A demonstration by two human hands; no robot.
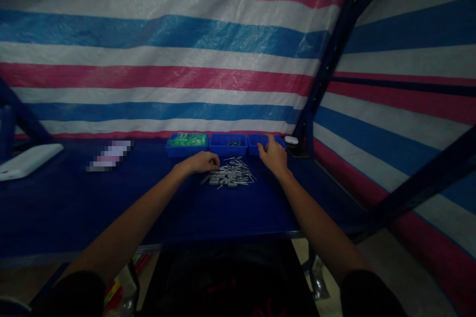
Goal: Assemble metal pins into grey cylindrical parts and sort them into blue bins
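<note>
A loose pile of small metal parts (232, 173), thin pins and short grey blocks, lies on the blue table (223, 213). At the pile's left edge is my left hand (205, 162), its fingers curled down and closed over the parts; what they pinch, if anything, is hidden. My right hand (274, 156) is at the front of the right blue bin (256, 144), fingers apart, and nothing shows in it. The middle blue bin (228, 148) holds a few small metal pieces. Green plastic packets fill the left blue bin (186, 149).
A white case (291, 140) sits right of the bins. Farther left on the table are a pixelated flat item (110, 156) and a white device (29, 161). Striped sheeting (167, 54) hangs behind, and a dark metal post (327, 59) rises at the right.
</note>
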